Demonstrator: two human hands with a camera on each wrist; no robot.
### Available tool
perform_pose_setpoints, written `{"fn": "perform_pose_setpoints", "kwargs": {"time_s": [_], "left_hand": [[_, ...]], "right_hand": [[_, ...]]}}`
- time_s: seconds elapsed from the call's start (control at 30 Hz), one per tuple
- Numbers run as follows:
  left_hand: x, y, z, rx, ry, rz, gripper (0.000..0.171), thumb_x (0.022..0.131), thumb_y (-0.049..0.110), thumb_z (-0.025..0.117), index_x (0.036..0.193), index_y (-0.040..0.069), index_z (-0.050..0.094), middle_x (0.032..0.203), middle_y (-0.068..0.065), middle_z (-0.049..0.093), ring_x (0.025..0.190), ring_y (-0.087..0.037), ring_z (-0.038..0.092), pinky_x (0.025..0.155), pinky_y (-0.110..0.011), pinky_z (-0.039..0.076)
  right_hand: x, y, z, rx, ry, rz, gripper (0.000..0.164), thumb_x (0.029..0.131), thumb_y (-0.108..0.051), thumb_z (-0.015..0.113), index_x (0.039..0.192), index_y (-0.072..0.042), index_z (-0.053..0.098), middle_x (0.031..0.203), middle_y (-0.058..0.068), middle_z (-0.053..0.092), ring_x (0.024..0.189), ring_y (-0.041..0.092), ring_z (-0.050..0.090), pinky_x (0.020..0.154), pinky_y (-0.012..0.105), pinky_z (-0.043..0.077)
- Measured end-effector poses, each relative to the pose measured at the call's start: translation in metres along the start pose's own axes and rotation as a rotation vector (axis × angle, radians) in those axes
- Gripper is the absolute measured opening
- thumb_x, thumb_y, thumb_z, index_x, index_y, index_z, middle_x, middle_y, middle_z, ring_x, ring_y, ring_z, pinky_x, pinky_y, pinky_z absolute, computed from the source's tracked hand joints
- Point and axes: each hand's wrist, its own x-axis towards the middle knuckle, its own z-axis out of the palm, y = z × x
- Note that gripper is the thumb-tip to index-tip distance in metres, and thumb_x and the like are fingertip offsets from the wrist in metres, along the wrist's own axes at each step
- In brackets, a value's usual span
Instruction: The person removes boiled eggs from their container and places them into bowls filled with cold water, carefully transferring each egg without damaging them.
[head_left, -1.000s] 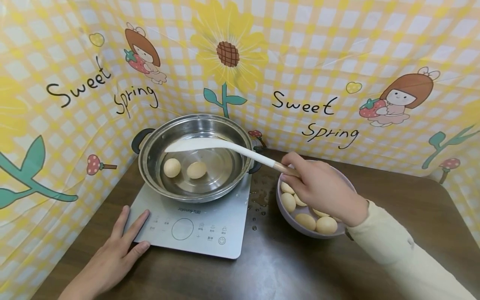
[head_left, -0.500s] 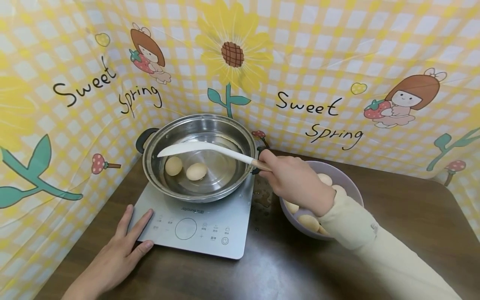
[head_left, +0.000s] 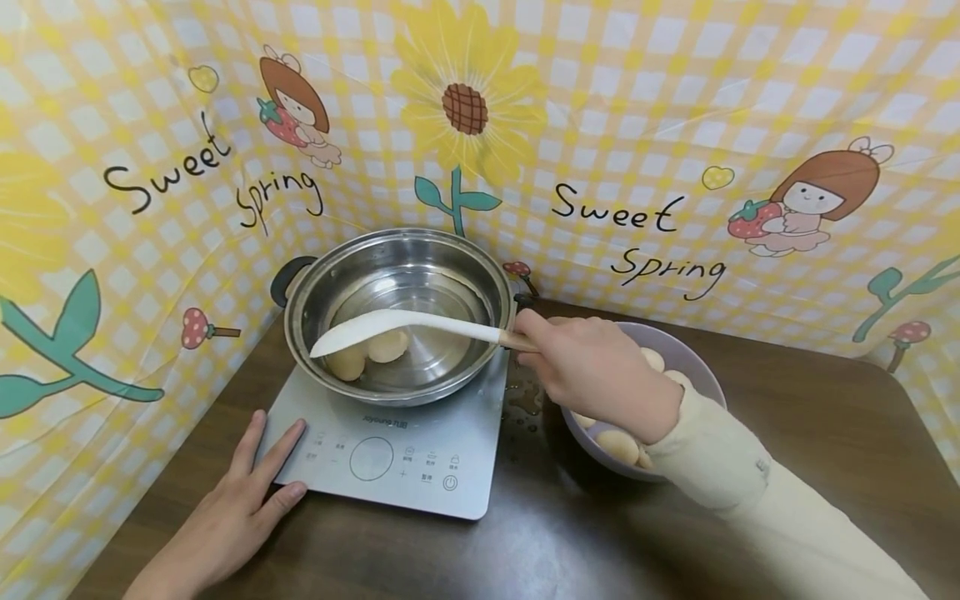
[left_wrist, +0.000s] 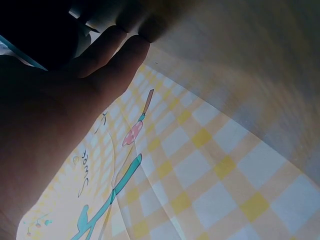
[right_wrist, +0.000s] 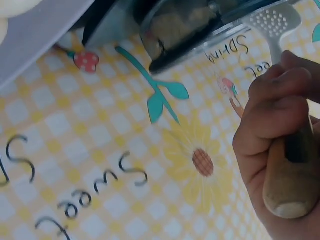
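Observation:
My right hand (head_left: pixel 600 371) grips the wooden handle of a white slotted spoon (head_left: pixel 408 318). Holes in the spoon's head (right_wrist: pixel 276 21) show in the right wrist view. That head reaches over the left part of a steel pot (head_left: pixel 480 371) with water in it. Two brown eggs lie in the water: one egg (head_left: pixel 347 365) is partly covered by the spoon, and another egg (head_left: pixel 388 347) sits just right of it, its top edge overlapped. My left hand (head_left: pixel 232 508) rests with fingers spread at the left front corner of the induction cooker (head_left: pixel 468 467) under the pot.
A purple bowl (head_left: pixel 708 375) holding several eggs stands right of the pot, partly hidden by my right hand and sleeve. Water drops (head_left: pixel 525 400) lie on the wooden table (head_left: pixel 592 542) between cooker and bowl. A checked cloth wall (head_left: pixel 622 108) closes off the back and left.
My right hand first moved left, then the spoon's head swung toward the front of the pot. The left egg has shifted forward, closer against the other. My left hand stays put.

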Motion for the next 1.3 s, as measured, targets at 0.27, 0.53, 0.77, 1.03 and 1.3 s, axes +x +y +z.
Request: {"fn": "perform_pose_setpoints", "kwargs": {"time_s": [0.27,0.53,0.77,1.03,1.3], "left_hand": [[0.0,0.0,0.0,-0.001,0.002,0.005,0.074,0.105,0.045,0.052,0.165,0.026,0.012,0.165,-0.021,-0.018,0.128,-0.068,0.032,0.085,-0.074,0.039],[0.0,-0.002,-0.001,0.01,-0.003,0.003,0.074,0.106,0.045,0.051,0.165,0.026,0.01,0.165,-0.021,-0.019,0.127,-0.069,0.033,0.084,-0.074,0.039],[-0.001,-0.004,0.0,0.015,-0.002,0.002,0.074,0.106,0.044,0.051,0.165,0.025,0.01,0.164,-0.022,-0.019,0.125,-0.07,0.036,0.083,-0.073,0.041],[-0.001,-0.003,0.001,0.006,0.002,0.011,0.074,0.106,0.044,0.052,0.165,0.026,0.01,0.165,-0.021,-0.019,0.125,-0.069,0.036,0.083,-0.074,0.04],[0.0,-0.001,0.0,0.008,0.008,0.013,0.074,0.106,0.043,0.052,0.165,0.026,0.011,0.165,-0.022,-0.018,0.125,-0.07,0.034,0.084,-0.074,0.039]], "right_hand": [[-0.02,0.006,-0.027,-0.125,0.076,-0.043,0.023,0.089,-0.012,0.076,0.094,-0.018,0.055,0.064,-0.008,0.043,0.044,0.008,0.032,0.038,0.028,0.033],[-0.038,0.014,-0.039,-0.235,0.223,-0.099,0.025,0.081,-0.001,0.07,0.095,-0.02,0.063,0.062,-0.005,0.044,0.042,0.011,0.035,0.034,0.027,0.024],[-0.045,0.022,-0.041,-0.198,0.271,-0.112,0.027,0.08,-0.006,0.075,0.102,-0.019,0.068,0.071,-0.007,0.062,0.042,0.008,0.037,0.036,0.028,0.026],[-0.051,0.026,-0.044,-0.151,0.186,-0.02,0.02,0.085,-0.014,0.078,0.102,-0.017,0.069,0.06,-0.011,0.054,0.041,0.006,0.031,0.037,0.031,0.029],[-0.051,0.027,-0.047,-0.127,-0.018,0.121,0.012,0.091,-0.015,0.071,0.102,-0.019,0.067,0.049,-0.016,0.033,0.041,0.011,0.029,0.039,0.033,0.03]]}}
